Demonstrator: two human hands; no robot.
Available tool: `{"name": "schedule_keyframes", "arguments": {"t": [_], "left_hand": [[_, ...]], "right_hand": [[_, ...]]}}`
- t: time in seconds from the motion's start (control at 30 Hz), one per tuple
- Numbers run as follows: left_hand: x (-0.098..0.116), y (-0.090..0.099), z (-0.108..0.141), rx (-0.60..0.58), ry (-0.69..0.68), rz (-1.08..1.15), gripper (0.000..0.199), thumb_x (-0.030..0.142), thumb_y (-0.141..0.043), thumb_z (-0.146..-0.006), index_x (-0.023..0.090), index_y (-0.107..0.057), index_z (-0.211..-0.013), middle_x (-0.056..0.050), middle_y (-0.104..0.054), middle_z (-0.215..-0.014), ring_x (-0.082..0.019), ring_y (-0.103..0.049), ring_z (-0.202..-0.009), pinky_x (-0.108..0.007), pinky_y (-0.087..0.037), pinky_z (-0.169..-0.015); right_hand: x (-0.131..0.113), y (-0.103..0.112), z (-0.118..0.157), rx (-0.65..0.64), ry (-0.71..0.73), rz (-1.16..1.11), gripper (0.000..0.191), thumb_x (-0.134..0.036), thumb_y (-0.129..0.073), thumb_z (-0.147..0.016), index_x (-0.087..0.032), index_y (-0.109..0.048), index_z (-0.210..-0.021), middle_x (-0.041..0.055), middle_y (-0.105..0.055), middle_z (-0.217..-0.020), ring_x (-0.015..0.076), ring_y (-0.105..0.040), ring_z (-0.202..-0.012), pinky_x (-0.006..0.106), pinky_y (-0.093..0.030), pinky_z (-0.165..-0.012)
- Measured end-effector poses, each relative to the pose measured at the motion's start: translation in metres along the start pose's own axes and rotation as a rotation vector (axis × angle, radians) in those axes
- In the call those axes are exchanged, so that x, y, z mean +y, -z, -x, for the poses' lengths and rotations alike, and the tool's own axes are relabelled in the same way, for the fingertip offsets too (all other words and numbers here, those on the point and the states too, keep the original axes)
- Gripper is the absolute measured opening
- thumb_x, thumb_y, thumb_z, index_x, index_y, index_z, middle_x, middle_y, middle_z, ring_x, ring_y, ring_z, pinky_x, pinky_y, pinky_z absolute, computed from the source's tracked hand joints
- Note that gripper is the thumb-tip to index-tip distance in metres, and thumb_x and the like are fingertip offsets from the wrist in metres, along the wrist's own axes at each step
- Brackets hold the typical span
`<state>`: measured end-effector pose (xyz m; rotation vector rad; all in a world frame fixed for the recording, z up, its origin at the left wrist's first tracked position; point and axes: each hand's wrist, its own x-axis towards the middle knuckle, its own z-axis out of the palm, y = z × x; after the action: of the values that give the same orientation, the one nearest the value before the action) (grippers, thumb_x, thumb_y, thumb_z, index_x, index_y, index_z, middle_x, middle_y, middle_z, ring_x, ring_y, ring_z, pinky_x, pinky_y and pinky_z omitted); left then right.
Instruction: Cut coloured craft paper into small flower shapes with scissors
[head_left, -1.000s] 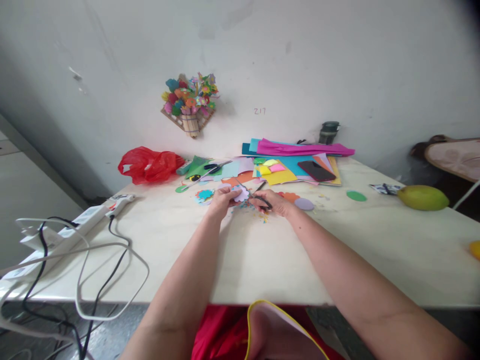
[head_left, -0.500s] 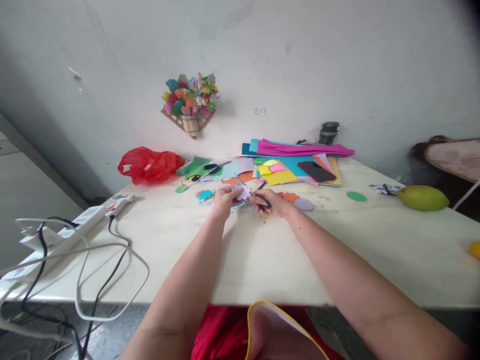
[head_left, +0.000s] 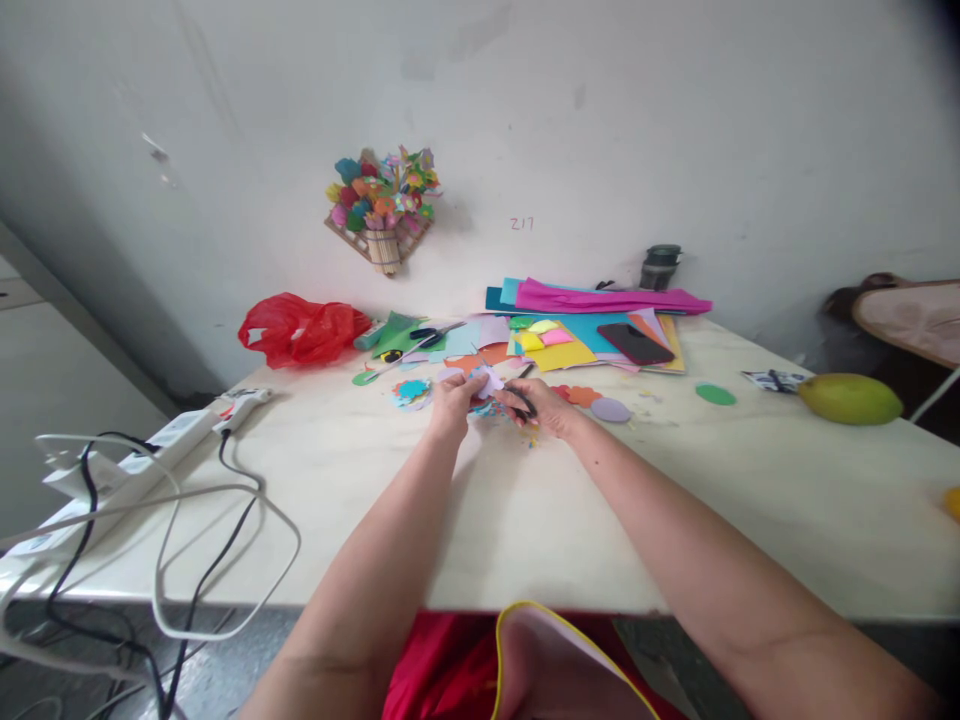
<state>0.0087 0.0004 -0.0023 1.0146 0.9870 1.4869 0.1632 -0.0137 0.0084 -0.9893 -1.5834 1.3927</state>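
Observation:
My left hand [head_left: 457,396] pinches a small lilac paper piece [head_left: 491,381] with a scalloped edge. My right hand [head_left: 541,405] is closed round the black handles of a pair of scissors [head_left: 529,407], whose blades point toward the lilac piece. Whether the blades touch the paper is too small to tell. Under and around both hands lie coloured paper scraps. A stack of flower cut-outs with a blue one [head_left: 412,391] on top rests left of my left hand. Beside my right hand are an orange flower cut-out [head_left: 583,396] and a lilac oval [head_left: 610,410].
Behind my hands lie coloured sheets [head_left: 577,350], a phone [head_left: 636,343] and another pair of scissors [head_left: 427,337]. A red plastic bag [head_left: 300,330] sits at back left. Power strips [head_left: 161,450] with cables occupy the left. A green oval [head_left: 715,395] and a mango [head_left: 850,398] lie right.
The lilac piece has turned a little in my left hand, and the scissors have shifted slightly at its edge. Both hands stay in nearly the same place.

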Motion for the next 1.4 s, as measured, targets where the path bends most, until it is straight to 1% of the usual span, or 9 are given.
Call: {"name": "schedule_keyframes", "arguments": {"t": [0.27,0.4,0.63,0.77,0.87,1.0,1.17,1.4], "left_hand": [[-0.001,0.0,-0.001,0.015,-0.006,-0.011,0.038,0.037,-0.084,-0.047,0.016,-0.052,-0.053,0.003,-0.051,-0.051,-0.01,-0.049,-0.05,-0.025,-0.042,-0.054],[-0.003,0.002,-0.004,0.018,-0.024,-0.037,0.037,0.037,-0.084,-0.048,0.016,-0.053,-0.054,0.003,-0.051,-0.051,-0.01,-0.048,-0.05,-0.025,-0.042,-0.054],[-0.005,0.007,-0.008,-0.006,-0.028,-0.082,0.038,0.039,-0.084,-0.048,0.016,-0.054,-0.054,0.003,-0.051,-0.05,-0.009,-0.048,-0.049,-0.024,-0.041,-0.052],[-0.002,0.011,-0.009,-0.054,-0.011,-0.087,0.039,0.04,-0.084,-0.047,0.015,-0.055,-0.054,0.002,-0.053,-0.052,-0.01,-0.048,-0.05,-0.024,-0.042,-0.053],[0.002,0.014,-0.009,-0.078,0.013,-0.095,0.04,0.04,-0.085,-0.045,0.015,-0.054,-0.053,0.002,-0.052,-0.051,-0.009,-0.048,-0.049,-0.025,-0.043,-0.054],[0.004,0.017,-0.009,-0.106,0.046,-0.09,0.042,0.04,-0.087,-0.042,0.016,-0.054,-0.053,0.003,-0.05,-0.05,-0.008,-0.046,-0.047,-0.023,-0.042,-0.05],[0.004,0.018,-0.009,-0.109,0.06,-0.079,0.042,0.038,-0.088,-0.039,0.015,-0.056,-0.054,0.002,-0.053,-0.051,-0.009,-0.047,-0.047,-0.023,-0.042,-0.049],[0.001,0.015,-0.007,-0.082,0.101,0.028,0.04,0.034,-0.089,-0.041,0.015,-0.056,-0.055,0.002,-0.054,-0.053,-0.009,-0.051,-0.051,-0.023,-0.047,-0.053]], "right_hand": [[-0.004,-0.002,0.003,0.015,0.001,-0.027,0.035,-0.041,-0.078,-0.063,-0.017,-0.053,-0.06,-0.0042,-0.048,-0.047,0.0072,-0.042,-0.039,0.02,-0.027,-0.033],[-0.001,-0.001,0.0,0.012,-0.004,-0.041,0.036,-0.042,-0.078,-0.064,-0.017,-0.052,-0.061,-0.0048,-0.047,-0.046,0.0067,-0.041,-0.038,0.02,-0.027,-0.033],[0.008,0.001,-0.006,-0.011,0.013,-0.046,0.044,-0.048,-0.082,-0.058,-0.016,-0.052,-0.061,-0.0056,-0.049,-0.047,0.0045,-0.041,-0.036,0.018,-0.03,-0.035],[0.01,0.001,-0.007,-0.007,0.0,-0.036,0.044,-0.048,-0.082,-0.059,-0.016,-0.052,-0.062,-0.0056,-0.049,-0.047,0.0046,-0.041,-0.036,0.017,-0.031,-0.033],[0.009,0.001,-0.006,-0.007,-0.008,-0.03,0.042,-0.047,-0.082,-0.06,-0.016,-0.052,-0.062,-0.0059,-0.049,-0.046,0.0044,-0.039,-0.035,0.017,-0.03,-0.032],[0.008,0.001,-0.006,-0.013,-0.042,-0.016,0.039,-0.042,-0.081,-0.063,-0.016,-0.051,-0.061,-0.0059,-0.048,-0.044,0.0043,-0.039,-0.034,0.017,-0.03,-0.032],[0.008,0.001,-0.006,-0.009,-0.057,-0.003,0.035,-0.037,-0.079,-0.066,-0.017,-0.051,-0.062,-0.0057,-0.049,-0.044,0.0047,-0.039,-0.034,0.017,-0.031,-0.032],[0.004,-0.002,-0.004,0.001,-0.065,-0.01,0.033,-0.036,-0.079,-0.067,-0.016,-0.053,-0.065,-0.0056,-0.049,-0.044,0.0049,-0.041,-0.034,0.016,-0.031,-0.032]]}}
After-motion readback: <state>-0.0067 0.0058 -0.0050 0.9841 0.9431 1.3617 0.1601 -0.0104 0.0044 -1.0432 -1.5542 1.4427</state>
